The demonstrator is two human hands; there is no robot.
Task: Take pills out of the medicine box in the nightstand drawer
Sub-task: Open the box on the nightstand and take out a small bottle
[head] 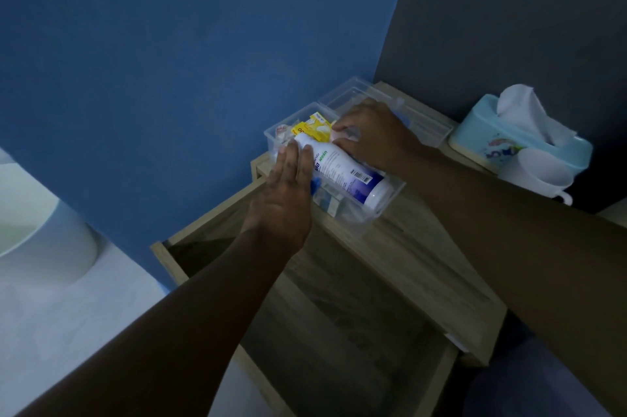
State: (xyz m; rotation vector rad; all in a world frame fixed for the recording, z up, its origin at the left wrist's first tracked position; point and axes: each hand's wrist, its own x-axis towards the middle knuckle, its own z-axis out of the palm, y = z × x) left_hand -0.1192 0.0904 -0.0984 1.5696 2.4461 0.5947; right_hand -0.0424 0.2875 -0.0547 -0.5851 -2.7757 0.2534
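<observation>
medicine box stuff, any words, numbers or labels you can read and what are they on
White bottle in the clear medicine box: green and blue lettering, upside down, too blurred to read.
Same bottle: a barcode and fine print, too small to read.
Yellow packet behind the bottle: red marks, unreadable.
Tissue box: a coloured picture, no readable words.

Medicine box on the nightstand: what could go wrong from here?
1. The clear medicine box sits on the nightstand top near its front edge, above the open drawer; a push from the left hand might tip it in.
2. The white bottle lies across the contents; it may roll or block the right hand reaching beneath.
3. The yellow packet could get dragged out with whatever is pulled.
</observation>
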